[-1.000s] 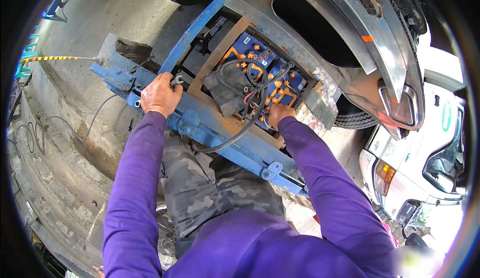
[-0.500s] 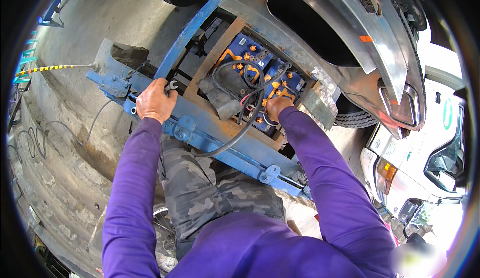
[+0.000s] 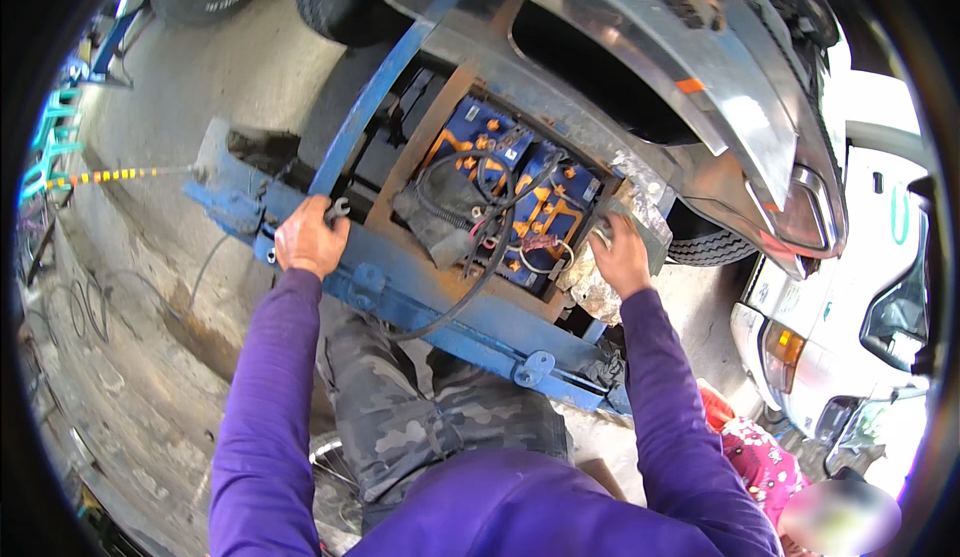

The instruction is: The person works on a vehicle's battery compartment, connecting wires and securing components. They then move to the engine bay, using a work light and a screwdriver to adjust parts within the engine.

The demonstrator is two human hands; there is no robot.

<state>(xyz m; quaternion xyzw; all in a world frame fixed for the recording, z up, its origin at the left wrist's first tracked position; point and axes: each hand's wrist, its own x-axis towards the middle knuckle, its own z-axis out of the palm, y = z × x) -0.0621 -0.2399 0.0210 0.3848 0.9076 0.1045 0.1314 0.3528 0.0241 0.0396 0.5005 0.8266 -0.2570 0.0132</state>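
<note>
My left hand [image 3: 312, 239] is closed around a wrench [image 3: 338, 209] and rests on the blue metal frame [image 3: 420, 309]. The wrench's open jaw sticks out past my thumb. My right hand [image 3: 622, 255] is at the right side of the battery compartment, beside a pale, dirty ledge [image 3: 592, 289]; its thumb and fingers are apart, with nothing plainly held. Inside the rusty compartment sit two blue batteries [image 3: 548, 213] with orange tops. Black cables [image 3: 485, 287] loop over them, and a dark flap [image 3: 440, 225] covers part of the left one.
A shiny metal vehicle body [image 3: 640, 57] rises beyond the compartment, with a tyre [image 3: 345, 2] at far left. A white vehicle [image 3: 830, 287] stands at right. Near it, at lower right, is a person in pink patterned clothing [image 3: 760, 462]. A hose [image 3: 205, 262] runs over the concrete at left.
My right hand has left the battery top and moved right to the compartment's edge. My left hand keeps the wrench on the frame. More of the person at lower right shows.
</note>
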